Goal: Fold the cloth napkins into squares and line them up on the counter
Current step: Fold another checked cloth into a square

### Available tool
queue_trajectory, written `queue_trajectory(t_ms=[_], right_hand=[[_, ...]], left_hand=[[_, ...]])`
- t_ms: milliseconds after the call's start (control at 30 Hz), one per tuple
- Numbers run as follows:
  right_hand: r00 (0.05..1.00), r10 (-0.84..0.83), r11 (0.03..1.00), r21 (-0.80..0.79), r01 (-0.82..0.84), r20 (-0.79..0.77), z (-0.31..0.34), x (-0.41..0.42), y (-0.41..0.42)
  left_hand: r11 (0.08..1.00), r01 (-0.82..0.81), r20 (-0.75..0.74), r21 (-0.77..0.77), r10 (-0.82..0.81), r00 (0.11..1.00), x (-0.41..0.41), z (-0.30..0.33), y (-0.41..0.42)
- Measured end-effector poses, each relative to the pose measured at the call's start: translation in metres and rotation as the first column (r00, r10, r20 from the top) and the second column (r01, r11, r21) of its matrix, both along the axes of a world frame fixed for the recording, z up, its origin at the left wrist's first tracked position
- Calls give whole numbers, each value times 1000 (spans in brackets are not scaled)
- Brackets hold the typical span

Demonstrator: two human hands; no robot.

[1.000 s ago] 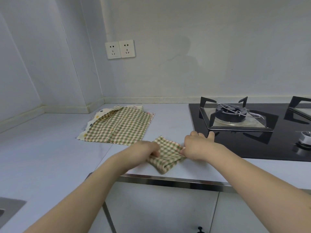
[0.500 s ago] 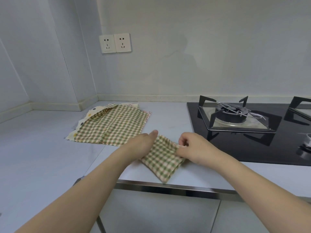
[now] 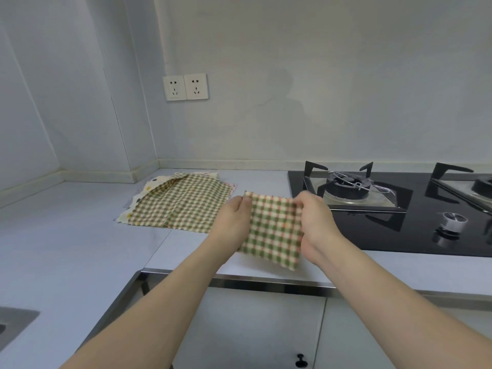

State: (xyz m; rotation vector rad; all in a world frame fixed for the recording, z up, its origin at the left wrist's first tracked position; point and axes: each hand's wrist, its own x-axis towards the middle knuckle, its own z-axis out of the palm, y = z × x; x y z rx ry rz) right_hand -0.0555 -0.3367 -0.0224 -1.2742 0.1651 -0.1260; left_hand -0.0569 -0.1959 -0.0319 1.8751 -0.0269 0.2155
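1. One sink corner (image 3: 10, 326) shows at the far left edge, set into the pale counter (image 3: 66, 235).
2. A pile of unfolded napkins (image 3: 181, 206) lies flat on the counter near the back corner. The top one is green-and-cream gingham with a pinked edge; at least one dotted cream napkin peeks out beneath it on the left, and how many lie under it cannot be told.
3. Two wall sockets (image 3: 185, 87) sit side by side on the wall above the pile.
4. One left hand (image 3: 234, 222) pinches the upper left corner of the folded napkin (image 3: 275, 230), thumb on top.
5. That single folded napkin hangs between both hands, lifted off the counter just right of the pile and left of the hob. It is green, cream and faint red gingham, roughly square, and slightly tilted so its lower right corner dips toward the counter's front edge.
6. One right hand (image 3: 316, 222) grips the napkin's upper right edge, fingers curled over the cloth.
7. One black hob (image 3: 386, 235) fills the right side, with two burners (image 3: 348, 185) and one knob (image 3: 452, 222) visible.
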Motion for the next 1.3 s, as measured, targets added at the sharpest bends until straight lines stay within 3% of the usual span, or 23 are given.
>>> queue_trajectory(t_ms=[133,267,400,633,767,1033,1300], right_hand=[[997,10,994,-109,-18,-75,1,-10,-2],[982,-171,924,-334,188,80,-1,-6,-3],[957,-232,880,-382,283,173,3,19,-4],[951,-248,798,-518,309,186,-5,113,-2],[961,-247,802,-530,275,124,41,136,-8],[925,-376,785,-549,287,-54,197,104,-80],[868,-488,786,-477,392,-92,225,72,-208]], left_hand=[[995,-86,199,54,74,977,-23,18,-15],[971,-166,322,172,104,941,-24,22,-20],[947,-228,374,226,132,918,8,12,-22],[952,-216,271,217,154,950,105,-4,-24],[969,-166,185,181,132,974,135,31,-32],[988,7,20,154,-10,1000,113,185,-104],[965,159,0,210,-162,987,111,213,-233]])
